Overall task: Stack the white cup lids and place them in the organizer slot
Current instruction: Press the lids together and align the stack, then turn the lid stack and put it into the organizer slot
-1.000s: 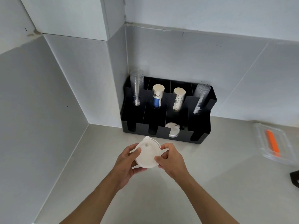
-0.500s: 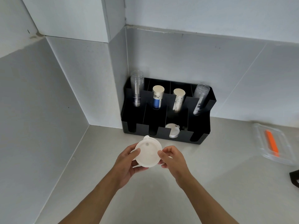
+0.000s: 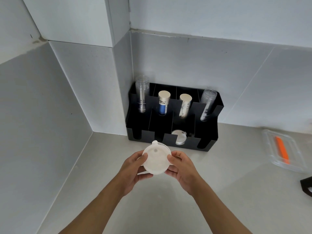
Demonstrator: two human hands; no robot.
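Note:
A stack of white cup lids (image 3: 156, 157) is held above the grey counter, just in front of the black organizer (image 3: 207, 142). My left hand (image 3: 133, 171) grips the stack's left edge and underside; my right hand (image 3: 182, 171) pinches its right edge. The top lid faces me, its small tab pointing toward the organizer. One more white lid (image 3: 179, 138) leans in the organizer's third front slot from the left.
The organizer's back row holds clear cup stacks (image 3: 142, 93) at both ends, a blue paper cup stack (image 3: 163, 103) and a patterned paper cup stack (image 3: 184, 105). A clear lidded box with an orange item (image 3: 282, 149) lies right; a black object (image 3: 306, 186) at the right edge.
Both hands have kept hold of the lid stack and shifted it slightly forward toward the organizer; the right fingers have readjusted on the stack's edge.

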